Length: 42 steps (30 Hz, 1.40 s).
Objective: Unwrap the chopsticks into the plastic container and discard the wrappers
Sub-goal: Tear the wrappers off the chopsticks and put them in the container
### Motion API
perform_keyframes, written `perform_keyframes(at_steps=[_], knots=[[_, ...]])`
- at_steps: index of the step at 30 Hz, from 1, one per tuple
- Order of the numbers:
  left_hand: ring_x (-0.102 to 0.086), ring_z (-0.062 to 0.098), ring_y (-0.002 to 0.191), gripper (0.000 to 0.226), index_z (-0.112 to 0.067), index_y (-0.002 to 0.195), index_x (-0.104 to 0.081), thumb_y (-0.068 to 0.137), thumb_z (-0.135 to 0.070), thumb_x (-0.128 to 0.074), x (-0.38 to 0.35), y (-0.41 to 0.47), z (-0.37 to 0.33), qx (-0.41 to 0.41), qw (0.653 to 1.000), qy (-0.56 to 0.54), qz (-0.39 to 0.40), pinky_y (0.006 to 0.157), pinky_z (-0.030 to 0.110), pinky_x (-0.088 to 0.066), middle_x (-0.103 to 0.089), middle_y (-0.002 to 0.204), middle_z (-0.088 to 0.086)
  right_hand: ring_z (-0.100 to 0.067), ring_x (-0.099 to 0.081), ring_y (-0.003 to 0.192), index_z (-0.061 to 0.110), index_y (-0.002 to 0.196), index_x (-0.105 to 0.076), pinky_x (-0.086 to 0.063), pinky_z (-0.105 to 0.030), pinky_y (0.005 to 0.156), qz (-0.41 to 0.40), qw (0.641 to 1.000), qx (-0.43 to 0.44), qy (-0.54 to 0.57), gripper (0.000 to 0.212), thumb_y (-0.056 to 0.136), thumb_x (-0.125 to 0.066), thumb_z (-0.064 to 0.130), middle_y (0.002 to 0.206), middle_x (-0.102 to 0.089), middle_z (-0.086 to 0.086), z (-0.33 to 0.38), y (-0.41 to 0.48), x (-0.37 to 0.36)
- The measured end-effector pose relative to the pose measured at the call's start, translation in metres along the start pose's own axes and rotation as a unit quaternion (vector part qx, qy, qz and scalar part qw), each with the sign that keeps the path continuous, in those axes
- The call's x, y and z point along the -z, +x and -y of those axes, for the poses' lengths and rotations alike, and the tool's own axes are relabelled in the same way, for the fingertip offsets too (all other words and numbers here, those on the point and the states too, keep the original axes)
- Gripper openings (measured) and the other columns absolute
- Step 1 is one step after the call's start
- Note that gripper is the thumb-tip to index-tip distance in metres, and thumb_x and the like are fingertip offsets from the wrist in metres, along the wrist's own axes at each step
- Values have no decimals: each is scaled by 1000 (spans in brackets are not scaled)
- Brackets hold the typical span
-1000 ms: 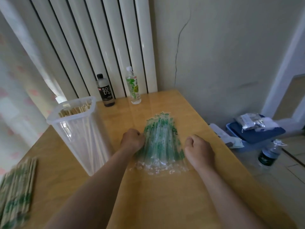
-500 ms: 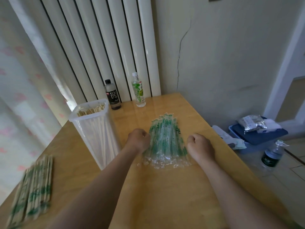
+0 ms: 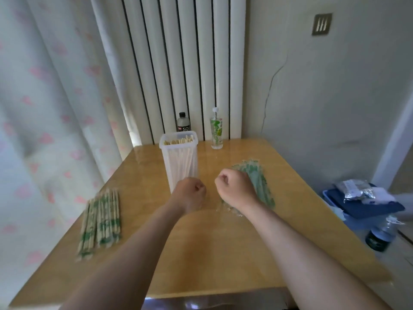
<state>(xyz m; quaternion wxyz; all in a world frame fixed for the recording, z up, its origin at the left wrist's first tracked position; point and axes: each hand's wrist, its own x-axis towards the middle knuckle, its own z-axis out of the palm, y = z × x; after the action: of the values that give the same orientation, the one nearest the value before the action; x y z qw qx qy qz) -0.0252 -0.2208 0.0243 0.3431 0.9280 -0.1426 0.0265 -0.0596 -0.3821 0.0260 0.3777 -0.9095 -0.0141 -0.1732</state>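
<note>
Two bare forearms reach forward over a wooden table (image 3: 223, 253), seen from above by a head-worn camera. The left hand (image 3: 190, 194) is curled into a fist just in front of the plastic container (image 3: 178, 147), and nothing shows between its fingers. The right hand (image 3: 234, 186) is also curled into a fist, close beside the left. It covers the near left edge of a heap of empty wrappers (image 3: 260, 182), clear film printed in green. Whether it pinches any of that film cannot be told.

The tall, clear container stands upright toward the back of the table, and a bundle of bare chopsticks (image 3: 178, 140) stands on end inside it. At the left edge of the table, well apart from both hands, lies a flat row of wrapped chopsticks (image 3: 100, 220), blurred but showing green print.

Judged from this layout, the task is partway through. Many pairs are already unwrapped and in the container, while the batch on the left has yet to be opened. The wrappers are gathered on the table but not yet discarded.

Behind the container, a dark bottle (image 3: 183, 123) and a green-labelled bottle (image 3: 216, 130) stand against a white radiator (image 3: 178, 63). On the floor to the right sit a blue box (image 3: 368, 206) and a water bottle (image 3: 380, 238).
</note>
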Motion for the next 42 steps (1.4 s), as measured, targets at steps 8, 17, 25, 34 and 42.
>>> perform_keyframes(at_steps=[8,17,25,34,42], knots=[[-63,22,77,21,-12,81,-68,95,-17,-53,61,-54,87,66,996,11,-57,64,29,-45,-68,78,3,-23,-55,60,14,63,-47,-38,-34,54,66,997,26,8,32,89,-48,32,57,-52,1,70,-10,-82],[-58,28,98,22,-17,108,-68,92,-28,-57,95,-110,190,137,962,157,-177,79,35,-47,-60,109,6,-21,-64,78,18,83,-67,-52,-34,68,195,980,44,11,22,96,-50,21,81,-67,1,124,-24,-171],[-55,28,109,41,-18,122,-64,91,-38,-47,84,-126,227,162,957,157,-183,93,41,-45,-58,121,8,-19,-60,95,28,108,-65,-54,-35,83,264,965,9,-6,21,91,-55,21,100,-61,8,130,-31,-221],[-52,24,106,41,-22,111,-64,88,-47,-40,77,-124,235,154,953,181,-187,93,40,-42,-58,115,3,-15,-61,93,34,106,-62,-51,-32,76,230,970,27,-71,27,82,-63,48,103,-63,12,121,-34,-240],[-51,21,104,41,-23,105,-63,88,-48,-38,76,-124,238,153,953,179,-192,92,38,-40,-56,113,1,-17,-59,74,21,77,-57,-45,-33,62,187,980,-17,-72,16,89,-58,31,79,-63,5,122,-35,-242]])
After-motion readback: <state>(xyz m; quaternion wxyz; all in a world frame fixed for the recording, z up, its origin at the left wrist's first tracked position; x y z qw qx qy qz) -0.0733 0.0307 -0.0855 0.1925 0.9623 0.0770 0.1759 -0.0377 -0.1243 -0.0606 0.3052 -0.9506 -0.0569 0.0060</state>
